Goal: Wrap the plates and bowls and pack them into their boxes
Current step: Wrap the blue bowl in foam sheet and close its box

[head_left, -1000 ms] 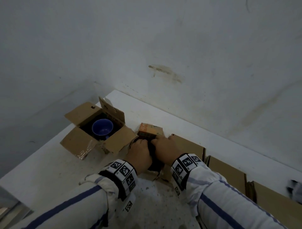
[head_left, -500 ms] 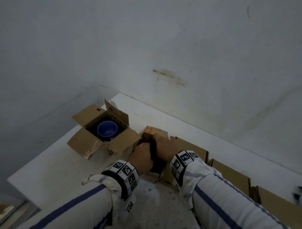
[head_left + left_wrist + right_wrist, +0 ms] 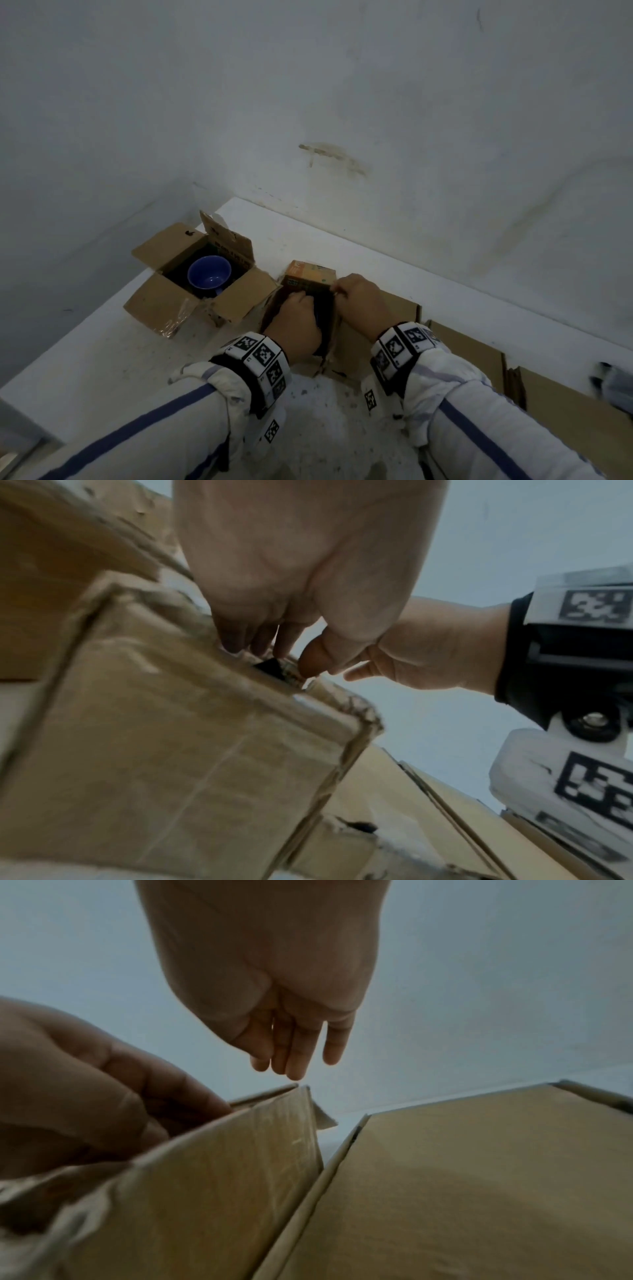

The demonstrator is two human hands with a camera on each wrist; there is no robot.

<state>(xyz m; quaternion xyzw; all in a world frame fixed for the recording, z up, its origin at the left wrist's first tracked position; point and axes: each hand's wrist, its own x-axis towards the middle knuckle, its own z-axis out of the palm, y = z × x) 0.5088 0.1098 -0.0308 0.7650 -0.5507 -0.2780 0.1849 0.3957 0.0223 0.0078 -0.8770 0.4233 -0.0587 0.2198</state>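
The left hand (image 3: pixel 301 561) is seen from below, its fingers (image 3: pixel 260 639) dipped behind the top edge of a cardboard box (image 3: pixel 178 737), where a small dark gap is shown. The right hand (image 3: pixel 428 653) is held just beside it, a marker-printed wristband (image 3: pixel 589 620) worn behind.

Both forearms, in white sleeves with a blue stripe and marker-patterned wristbands, reached forward side by side. The left hand (image 3: pixel 297 325) lay knuckles up with its fingers (image 3: pixel 240 639) curled downward and the thumb drawn in toward them; what they closed on could not be made out. The right hand (image 3: pixel 361 303), just beside it, pointed forward with its fingers (image 3: pixel 296 1053) straight, close together and angled down.
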